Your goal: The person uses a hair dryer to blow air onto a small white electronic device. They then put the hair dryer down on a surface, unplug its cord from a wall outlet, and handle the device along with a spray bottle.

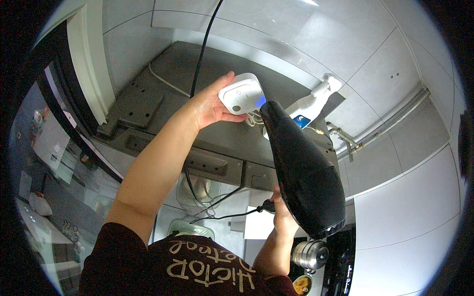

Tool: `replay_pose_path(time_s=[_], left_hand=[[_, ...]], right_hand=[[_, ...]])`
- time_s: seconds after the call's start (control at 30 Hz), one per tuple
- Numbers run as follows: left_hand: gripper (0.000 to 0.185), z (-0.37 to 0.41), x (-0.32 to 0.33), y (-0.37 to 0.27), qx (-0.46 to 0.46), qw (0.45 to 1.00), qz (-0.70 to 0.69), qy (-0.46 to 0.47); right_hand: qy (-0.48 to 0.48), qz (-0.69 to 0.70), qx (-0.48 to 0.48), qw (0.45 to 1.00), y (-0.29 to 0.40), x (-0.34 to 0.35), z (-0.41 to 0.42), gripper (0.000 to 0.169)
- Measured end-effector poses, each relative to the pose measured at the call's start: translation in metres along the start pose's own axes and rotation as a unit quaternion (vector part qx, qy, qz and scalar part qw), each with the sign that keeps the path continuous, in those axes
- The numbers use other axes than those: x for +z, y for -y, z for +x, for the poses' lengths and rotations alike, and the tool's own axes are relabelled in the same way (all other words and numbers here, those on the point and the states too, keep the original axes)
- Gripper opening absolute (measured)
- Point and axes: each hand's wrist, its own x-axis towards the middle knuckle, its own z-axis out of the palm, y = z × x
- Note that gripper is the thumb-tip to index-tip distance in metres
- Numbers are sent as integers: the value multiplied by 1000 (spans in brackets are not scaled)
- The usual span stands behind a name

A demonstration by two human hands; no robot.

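My left hand (210, 105) grips a white rounded device (242, 94) by its side, with marks, a dark round spot and a blue glow at its right edge. A pale coiled cord (254, 119) hangs beneath it. My right hand (283, 216) is closed around the handle of a black hair dryer (309, 177), whose narrow nozzle points up at the device's lit edge; a small gap or light contact between them cannot be told. The dryer's body hides part of my right hand. A black power cord with a thick end (267, 206) is beside this hand.
Below the hands lies a dark grey appliance top (218, 140), with a white bottle with a trigger-like head (314, 100) on it. A black cable (202, 55) hangs across. Metal pipes (392, 118) run along the right wall. A steel pot (310, 255) stands lower right, glass panels at left.
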Motion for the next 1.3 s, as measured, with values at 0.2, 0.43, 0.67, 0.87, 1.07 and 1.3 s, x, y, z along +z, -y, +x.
replay_pose_path(time_s=[0.2, 0.43, 0.67, 0.87, 1.07, 1.3], left_hand=[[80, 2, -3, 4, 5, 1000, 15, -1], [66, 2, -6, 3, -25, 999, 12, 20], [67, 3, -8, 4, -26, 999, 16, 20], [67, 4, -9, 3, -22, 999, 22, 17], [68, 3, -6, 3, -23, 999, 38, 17], [78, 0, -3, 3, -8, 998, 58, 23]], right_hand=[[10, 14, -12, 1000, 5, -4, 3, 18], [-9, 36, -9, 999, 5, -2, 9, 25], [-8, 90, 11, 996, 16, -4, 10, 30], [-15, 61, -15, 998, 14, -5, 5, 26], [-11, 131, 30, 991, 22, -6, 3, 19], [-11, 166, 78, 983, 31, -3, -2, 9]])
